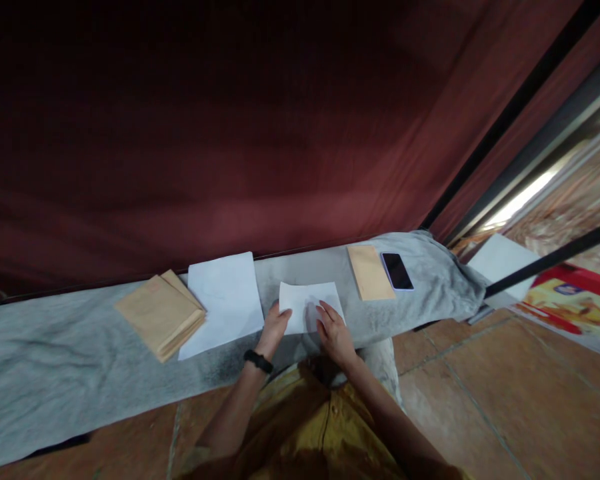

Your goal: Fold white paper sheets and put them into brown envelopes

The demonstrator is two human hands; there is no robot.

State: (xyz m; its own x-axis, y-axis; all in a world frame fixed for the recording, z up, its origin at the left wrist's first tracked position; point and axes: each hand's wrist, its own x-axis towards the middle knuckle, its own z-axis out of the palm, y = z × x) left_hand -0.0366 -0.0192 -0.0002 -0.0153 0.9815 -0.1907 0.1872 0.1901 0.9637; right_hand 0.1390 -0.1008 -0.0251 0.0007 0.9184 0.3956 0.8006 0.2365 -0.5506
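A small white sheet of paper (pixel 300 300), maybe folded, lies across my lap side of the grey cloth, its upper left corner lifted a little. My left hand (pixel 276 328) grips its left edge, thumb on top, a black band around the wrist. Over the right part of the sheet rests my right hand (pixel 336 333), fingers extended and slightly apart, casting a shadow on the paper. Left of my left hand is a stack of larger white paper (pixel 225 300). Several brown envelopes (pixel 155 310) overlap that stack's left side.
Grey cloth (pixel 80 373) covers the long narrow surface. On its right lie another brown envelope (pixel 371 272) and a phone (pixel 397 271). A dark red curtain (pixel 280 167) hangs behind. Beyond a black bar (pixel 550 257), a red and yellow box (pixel 575 303) sits near the tiled floor (pixel 490 393).
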